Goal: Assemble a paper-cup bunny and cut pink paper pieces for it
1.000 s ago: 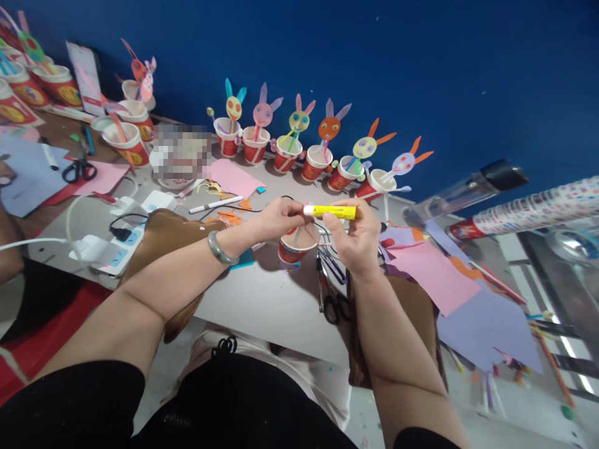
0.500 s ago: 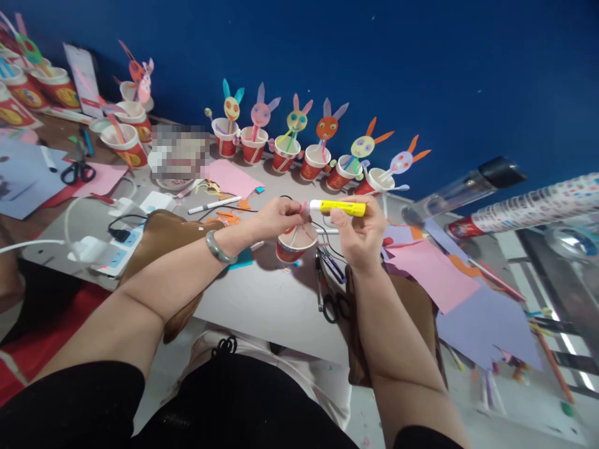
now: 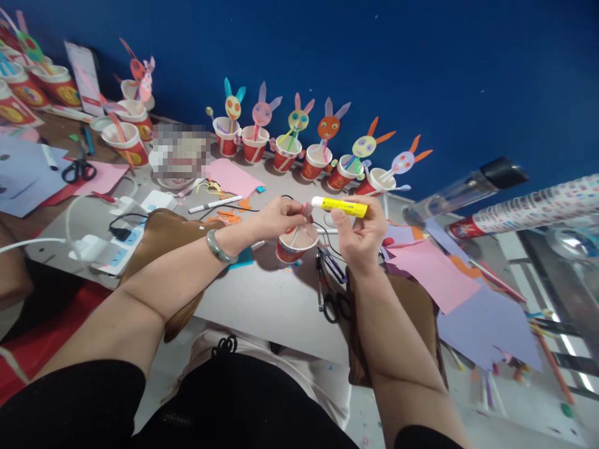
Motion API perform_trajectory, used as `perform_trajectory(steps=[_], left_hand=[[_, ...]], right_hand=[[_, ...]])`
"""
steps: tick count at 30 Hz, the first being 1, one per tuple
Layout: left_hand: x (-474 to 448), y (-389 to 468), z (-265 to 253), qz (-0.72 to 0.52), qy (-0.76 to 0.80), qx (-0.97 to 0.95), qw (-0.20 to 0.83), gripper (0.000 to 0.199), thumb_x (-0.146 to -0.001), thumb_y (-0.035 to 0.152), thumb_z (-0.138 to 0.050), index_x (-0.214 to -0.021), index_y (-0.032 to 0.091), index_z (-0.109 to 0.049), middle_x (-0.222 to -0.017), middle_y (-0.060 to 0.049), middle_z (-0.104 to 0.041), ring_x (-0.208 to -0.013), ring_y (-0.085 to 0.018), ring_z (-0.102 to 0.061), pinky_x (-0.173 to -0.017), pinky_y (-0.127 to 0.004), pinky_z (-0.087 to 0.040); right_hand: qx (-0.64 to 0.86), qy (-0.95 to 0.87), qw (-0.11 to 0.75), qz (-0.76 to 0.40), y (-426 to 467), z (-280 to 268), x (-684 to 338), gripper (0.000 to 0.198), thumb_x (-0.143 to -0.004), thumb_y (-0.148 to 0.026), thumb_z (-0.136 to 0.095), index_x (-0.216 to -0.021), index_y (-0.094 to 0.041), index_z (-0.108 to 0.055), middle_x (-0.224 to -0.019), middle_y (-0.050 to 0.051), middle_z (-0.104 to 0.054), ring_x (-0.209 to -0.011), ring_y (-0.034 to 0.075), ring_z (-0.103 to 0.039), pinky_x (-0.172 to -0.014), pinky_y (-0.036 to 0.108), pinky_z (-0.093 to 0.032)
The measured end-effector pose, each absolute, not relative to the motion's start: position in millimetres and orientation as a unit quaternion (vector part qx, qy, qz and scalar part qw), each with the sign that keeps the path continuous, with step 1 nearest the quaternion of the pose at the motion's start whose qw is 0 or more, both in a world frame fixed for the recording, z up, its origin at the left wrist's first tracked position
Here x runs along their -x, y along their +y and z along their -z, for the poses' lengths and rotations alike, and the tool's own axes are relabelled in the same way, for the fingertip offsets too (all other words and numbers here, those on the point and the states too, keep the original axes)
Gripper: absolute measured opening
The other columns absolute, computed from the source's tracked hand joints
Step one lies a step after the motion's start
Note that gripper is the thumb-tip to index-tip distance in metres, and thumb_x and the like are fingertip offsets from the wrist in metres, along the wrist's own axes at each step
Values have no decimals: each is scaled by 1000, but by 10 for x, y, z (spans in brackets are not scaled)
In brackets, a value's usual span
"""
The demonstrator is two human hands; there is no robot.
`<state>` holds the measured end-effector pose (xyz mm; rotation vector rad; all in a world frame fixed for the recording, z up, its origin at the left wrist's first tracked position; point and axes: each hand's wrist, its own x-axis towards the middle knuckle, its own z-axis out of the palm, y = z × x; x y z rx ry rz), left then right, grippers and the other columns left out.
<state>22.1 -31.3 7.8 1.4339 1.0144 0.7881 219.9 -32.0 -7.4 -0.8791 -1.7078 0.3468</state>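
Note:
My left hand (image 3: 283, 218) has thumb and fingers pinched round the reddish upper ends of thin straws (image 3: 306, 213). These straws rise from a red and white paper cup (image 3: 290, 251), which stands upright on the table. A yellow glue stick (image 3: 345, 206) with a white end lies sideways in my right hand (image 3: 362, 240), its fingers closed on it. The white end points left, close beside the straw tops. Exactly what the tip of the glue stick touches is too small to tell. Black-handled scissors (image 3: 336, 307) rest below the right hand.
Several cups with paper rabbits (image 3: 284, 153) line the blue wall. Pink paper (image 3: 433, 274) and purple paper (image 3: 486, 324) lie at right, near a long stack of paper cups (image 3: 528, 206). A power strip (image 3: 116, 249) with cables sits left, beside a brown pad (image 3: 163, 249).
The glue stick's white end has shifted slightly right, away from the straw tops. My left hand keeps its pinch, and the cup stays in place.

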Motion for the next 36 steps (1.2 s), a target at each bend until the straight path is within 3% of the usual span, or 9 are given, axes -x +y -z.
perform_trajectory(steps=[6,11,17,23,29,33,36], left_hand=[[-219,-279,-52,-346,436,-632,539,16,-82,20,-63,-69,12,-64,-56,5,-45,-55,-6,-36,-53,-24,-26],[-225,-318,-95,-338,440,-641,530,13,-82,16,-59,-70,12,-64,-60,5,-47,-57,-6,-38,-56,-23,-30],[-218,-299,-63,-336,445,-645,522,21,-85,22,-62,-67,13,-61,-58,5,-42,-56,-7,-34,-54,-25,-25],[-212,-292,-52,-348,434,-662,503,17,-83,17,-60,-67,13,-62,-60,4,-47,-58,-7,-38,-57,-24,-29],[-215,-301,-68,-335,440,-651,520,20,-85,24,-62,-68,13,-63,-57,5,-43,-56,-7,-35,-55,-25,-26],[-220,-290,-55,-343,439,-644,524,18,-82,19,-63,-65,14,-61,-59,4,-46,-58,-8,-38,-58,-26,-28],[-226,-306,-56,-341,438,-649,520,14,-81,18,-61,-68,14,-63,-61,4,-49,-60,-8,-40,-60,-26,-31]], right_hand=[[383,-766,498,-139,-333,61,-2205,23,-90,-44,-70,-102,-25,-65,-92,2,-69,-84,19,-66,-78,37,-53],[396,-743,531,-101,-345,60,-2198,23,-90,-43,-70,-105,-25,-65,-98,4,-68,-89,21,-66,-83,40,-54],[375,-757,505,-178,-336,53,-2220,22,-91,-43,-69,-102,-25,-64,-93,2,-68,-81,19,-66,-77,38,-55],[395,-759,507,-105,-346,56,-2195,24,-89,-44,-71,-103,-25,-65,-96,4,-70,-91,22,-65,-86,41,-53],[378,-742,533,-152,-362,54,-2193,23,-92,-43,-68,-104,-24,-64,-94,2,-67,-79,17,-65,-74,34,-54],[386,-766,497,-130,-344,67,-2198,25,-90,-46,-69,-101,-24,-65,-92,3,-69,-84,19,-66,-78,37,-55],[399,-751,518,-95,-333,81,-2184,25,-90,-45,-70,-103,-24,-65,-96,4,-70,-88,21,-68,-82,39,-56]])
